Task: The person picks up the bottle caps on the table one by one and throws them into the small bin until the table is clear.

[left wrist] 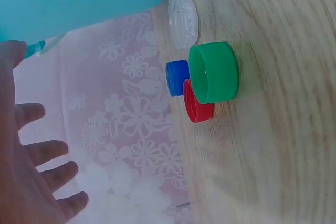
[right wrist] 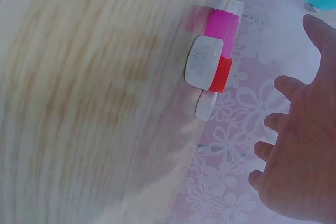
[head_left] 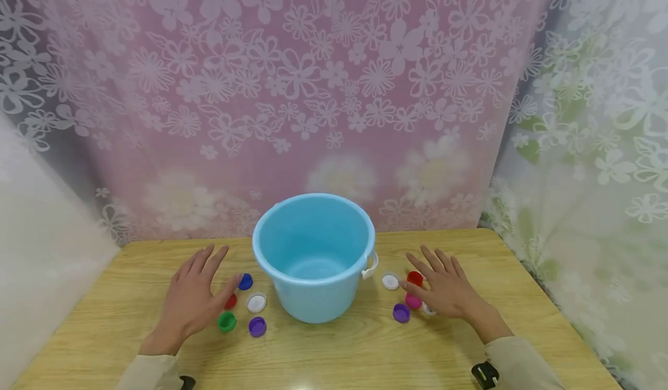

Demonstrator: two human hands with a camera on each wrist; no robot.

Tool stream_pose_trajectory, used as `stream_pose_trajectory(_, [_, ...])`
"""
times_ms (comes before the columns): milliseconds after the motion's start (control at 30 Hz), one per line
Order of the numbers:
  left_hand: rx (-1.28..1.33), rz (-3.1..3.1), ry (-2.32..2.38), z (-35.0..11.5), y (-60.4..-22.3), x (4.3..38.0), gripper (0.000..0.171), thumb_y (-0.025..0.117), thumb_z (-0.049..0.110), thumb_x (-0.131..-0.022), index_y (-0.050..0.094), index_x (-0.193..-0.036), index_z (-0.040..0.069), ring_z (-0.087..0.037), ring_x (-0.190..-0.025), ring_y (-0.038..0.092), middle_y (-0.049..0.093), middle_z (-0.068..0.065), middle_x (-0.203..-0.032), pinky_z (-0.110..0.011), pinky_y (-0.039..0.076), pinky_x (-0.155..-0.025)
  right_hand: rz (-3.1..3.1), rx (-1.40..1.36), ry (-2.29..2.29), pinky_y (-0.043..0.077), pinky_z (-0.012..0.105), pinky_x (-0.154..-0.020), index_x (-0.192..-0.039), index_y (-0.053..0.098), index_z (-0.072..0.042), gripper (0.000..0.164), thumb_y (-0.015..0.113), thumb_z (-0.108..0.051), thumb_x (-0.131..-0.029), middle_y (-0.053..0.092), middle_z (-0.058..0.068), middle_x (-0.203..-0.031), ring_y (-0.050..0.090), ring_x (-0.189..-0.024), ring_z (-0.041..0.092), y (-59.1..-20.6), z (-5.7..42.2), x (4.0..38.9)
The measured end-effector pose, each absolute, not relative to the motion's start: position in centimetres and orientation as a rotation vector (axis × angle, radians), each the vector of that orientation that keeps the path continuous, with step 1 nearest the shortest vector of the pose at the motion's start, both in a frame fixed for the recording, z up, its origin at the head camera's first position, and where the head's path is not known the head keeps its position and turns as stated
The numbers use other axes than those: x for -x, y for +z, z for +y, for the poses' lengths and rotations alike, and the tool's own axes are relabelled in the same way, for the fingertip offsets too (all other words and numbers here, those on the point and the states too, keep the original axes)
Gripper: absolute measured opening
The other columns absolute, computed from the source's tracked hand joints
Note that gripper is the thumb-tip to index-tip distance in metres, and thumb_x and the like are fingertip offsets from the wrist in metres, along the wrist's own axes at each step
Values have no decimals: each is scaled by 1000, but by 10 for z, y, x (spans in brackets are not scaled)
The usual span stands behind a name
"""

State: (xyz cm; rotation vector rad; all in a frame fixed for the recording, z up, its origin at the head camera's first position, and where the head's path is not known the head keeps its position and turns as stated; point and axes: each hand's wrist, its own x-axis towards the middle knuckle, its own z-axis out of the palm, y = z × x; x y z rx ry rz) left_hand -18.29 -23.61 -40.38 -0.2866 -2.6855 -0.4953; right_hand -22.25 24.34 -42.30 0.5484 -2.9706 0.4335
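Observation:
A light blue bucket (head_left: 317,300) stands upright in the middle of the table, its white handle (head_left: 370,265) hanging at the right. Left of it lie a blue cap (head_left: 245,281), a red cap (left wrist: 198,109), a green cap (head_left: 227,321), a clear-white cap (head_left: 256,303) and a purple cap (head_left: 257,327). My left hand (head_left: 192,303) is beside these, fingers spread and holding nothing. My right hand (head_left: 443,285), also spread and holding nothing, hovers by the caps on the other side: a red cap (head_left: 414,278), a pink cap (head_left: 413,301), a purple cap (head_left: 401,313) and several white caps (right wrist: 203,62), partly hidden by the hand from above.
The wood-grain table (head_left: 323,355) ends at a pink floral curtain (head_left: 313,117) behind the bucket. A pale floral curtain (head_left: 590,146) hangs along the right side, and a white surface (head_left: 42,222) borders the left.

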Motion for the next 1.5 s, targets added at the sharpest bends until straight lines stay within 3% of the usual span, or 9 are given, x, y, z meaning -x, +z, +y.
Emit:
stream_pose_trajectory(333, [431,-2484,-530,-233,-396,184,60,62,38,-91,46,-142,11,-43,-125,41,43,-19,-141,-66,36,-91,-2980,-557,437,2,67,-107,-148,35,-14,75,46,-62,-92,17,21,-154,9,-138,48,-426,243,224])
stream_pose_trajectory(667, [393,-2541,-770,-220,-379,187,53,50,37,-98,40,-145,14,-42,-130,36,39,-16,-145,-67,34,-95,-2989,-558,441,2,66,-107,-148,35,-14,74,46,-61,-92,17,21,-154,9,-138,48,-427,246,224])
stream_pose_trajectory(1033, [222,-2490,-1537,-211,-345,191,58,35,46,-102,38,-144,6,-38,-123,48,40,-19,-143,-47,50,-90,-2986,-570,443,1,67,-107,-148,36,-14,73,47,-60,-92,17,22,-154,9,-137,49,-427,246,226])
stream_pose_trajectory(1267, [109,-2426,-1896,-205,-328,199,67,41,48,-100,30,-145,1,-38,-126,45,40,-21,-141,-41,50,-89,-2984,-569,436,2,67,-107,-148,36,-14,72,48,-59,-92,17,22,-154,10,-137,48,-428,247,226])
stream_pose_trajectory(1400, [44,-2462,-2009,-202,-323,206,67,43,42,-101,24,-147,-2,-39,-125,45,38,-24,-141,-41,51,-90,-2994,-568,444,1,67,-107,-148,36,-14,72,48,-58,-92,17,22,-154,9,-138,48,-428,247,225])
stream_pose_trajectory(1500, [13,-2493,-2074,-201,-322,212,62,43,38,-102,27,-145,-4,-39,-123,47,39,-25,-138,-41,51,-89,-2994,-571,450,1,67,-107,-148,37,-14,72,48,-58,-92,18,22,-154,9,-138,48,-428,247,225])
